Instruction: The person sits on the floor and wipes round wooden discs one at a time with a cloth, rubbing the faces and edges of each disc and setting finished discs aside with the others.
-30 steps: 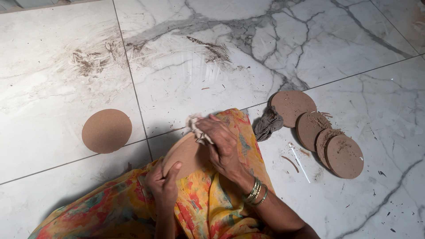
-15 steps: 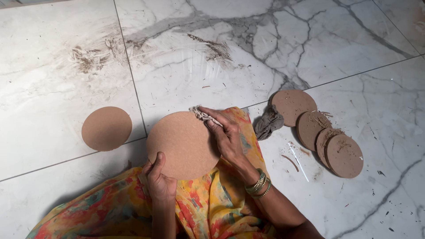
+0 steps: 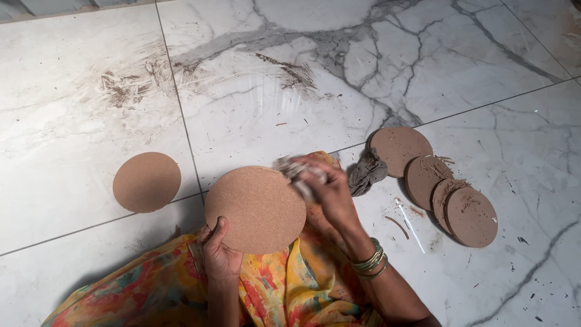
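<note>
Here, looking down from the head camera, I see my two bare hands working over my lap, which is covered in bright cloth patterned in yellow, orange, red and green (image 3: 290, 290). My left hand (image 3: 219, 253) is closed around the lower edge of a round, flat, brown disc (image 3: 254, 209); the thumb lies on the disc's face and the fingers curl behind it, so the disc is held up with its face towards me. My right hand (image 3: 327, 191) is also closed, its fingers bunched around a small wad of pale, dirty rag (image 3: 292, 168), which it presses against the upper right edge of the disc. This hand is a little blurred, so I cannot make out the finger positions exactly. Green and gold bangles (image 3: 370, 264) circle the right wrist.

I sit on a white marble floor (image 3: 254, 91) with grey veins and dark tile joints. Brown smears and crumbs mark the tiles ahead of me. To my left, well apart from the held disc, a second brown disc (image 3: 147, 181) lies flat on the floor, across a tile joint. To my right, a row of four more brown discs (image 3: 436, 181) lies overlapping like fallen coins, some carrying bits of dried fibre on top. A crumpled grey cloth (image 3: 366, 172) sits just beside the nearest disc of that row, between it and my right hand. No packages, labels or signs show anywhere.
</note>
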A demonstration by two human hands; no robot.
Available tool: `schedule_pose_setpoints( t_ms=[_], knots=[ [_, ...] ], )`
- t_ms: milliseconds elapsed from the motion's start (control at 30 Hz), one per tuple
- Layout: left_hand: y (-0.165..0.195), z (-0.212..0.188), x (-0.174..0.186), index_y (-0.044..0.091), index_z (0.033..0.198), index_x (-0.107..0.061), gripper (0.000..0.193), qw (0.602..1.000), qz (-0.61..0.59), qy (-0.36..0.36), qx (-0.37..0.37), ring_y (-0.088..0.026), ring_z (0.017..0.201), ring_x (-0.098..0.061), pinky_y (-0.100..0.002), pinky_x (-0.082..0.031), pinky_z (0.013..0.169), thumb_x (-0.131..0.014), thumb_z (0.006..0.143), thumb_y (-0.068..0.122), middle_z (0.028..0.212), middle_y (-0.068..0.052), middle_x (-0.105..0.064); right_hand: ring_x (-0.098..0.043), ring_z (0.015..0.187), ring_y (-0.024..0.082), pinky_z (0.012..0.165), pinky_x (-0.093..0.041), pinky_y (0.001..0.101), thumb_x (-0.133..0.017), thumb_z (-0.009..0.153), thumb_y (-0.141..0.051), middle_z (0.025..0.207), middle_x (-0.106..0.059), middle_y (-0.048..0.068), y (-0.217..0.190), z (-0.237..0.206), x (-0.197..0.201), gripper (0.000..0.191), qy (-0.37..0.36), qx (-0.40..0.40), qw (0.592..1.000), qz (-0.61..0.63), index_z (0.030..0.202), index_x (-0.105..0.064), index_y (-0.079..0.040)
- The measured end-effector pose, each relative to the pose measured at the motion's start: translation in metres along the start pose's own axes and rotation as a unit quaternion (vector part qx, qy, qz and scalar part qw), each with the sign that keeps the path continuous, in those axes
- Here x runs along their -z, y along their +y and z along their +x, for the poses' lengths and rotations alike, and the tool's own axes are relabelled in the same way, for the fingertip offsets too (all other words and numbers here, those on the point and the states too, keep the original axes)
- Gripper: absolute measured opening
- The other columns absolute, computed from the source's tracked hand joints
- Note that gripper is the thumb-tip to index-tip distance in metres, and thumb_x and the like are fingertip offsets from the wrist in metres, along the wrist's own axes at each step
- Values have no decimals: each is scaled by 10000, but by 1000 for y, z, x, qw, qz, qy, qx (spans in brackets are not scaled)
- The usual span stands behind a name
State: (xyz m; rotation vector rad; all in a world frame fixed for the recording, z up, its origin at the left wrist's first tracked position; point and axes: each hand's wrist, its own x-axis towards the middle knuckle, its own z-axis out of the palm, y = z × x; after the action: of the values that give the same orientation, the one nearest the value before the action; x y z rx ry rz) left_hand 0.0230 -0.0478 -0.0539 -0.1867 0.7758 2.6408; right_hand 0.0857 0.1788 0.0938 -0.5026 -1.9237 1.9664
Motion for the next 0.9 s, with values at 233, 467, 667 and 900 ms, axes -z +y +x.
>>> schedule_pose_setpoints(
  t_ms=[233,467,667,900],
  knots=[
    [-1,-3,0,-31,1180,-654,271,999,31,-10,-39,-236,1119,-650,-458,-513,1013,-705,950,103,1192,-126,-693,-508,448,153,350,-396,275,-701,954,-139,657,-672,117,6,6,-15,155,62,-84,992,-66,941,-772,-1],
    [-4,1,3,-44,1177,-662,275,999,29,-5,-41,-231,1093,-662,-443,-525,994,-697,943,97,1182,-132,-703,-670,593,114,485,-561,235,-689,965,-137,779,-716,66,8,21,-4,104,31,-65,982,173,923,-714,-45],
    [-5,-1,3,-36,1204,-655,293,998,38,-6,-43,-230,1097,-661,-440,-522,997,-685,938,82,1194,-135,-699,-686,778,131,654,-580,249,-726,961,-33,933,-758,152,29,17,-8,113,-1,95,995,-19,1067,-751,-1],
    [-4,-1,1,-51,1203,-636,304,1000,7,2,-22,-238,1110,-659,-460,-517,1002,-697,943,92,1205,-140,-691,-619,563,85,420,-491,215,-577,957,-89,824,-721,70,44,33,6,194,147,-55,983,90,1046,-745,-129]
  ],
)
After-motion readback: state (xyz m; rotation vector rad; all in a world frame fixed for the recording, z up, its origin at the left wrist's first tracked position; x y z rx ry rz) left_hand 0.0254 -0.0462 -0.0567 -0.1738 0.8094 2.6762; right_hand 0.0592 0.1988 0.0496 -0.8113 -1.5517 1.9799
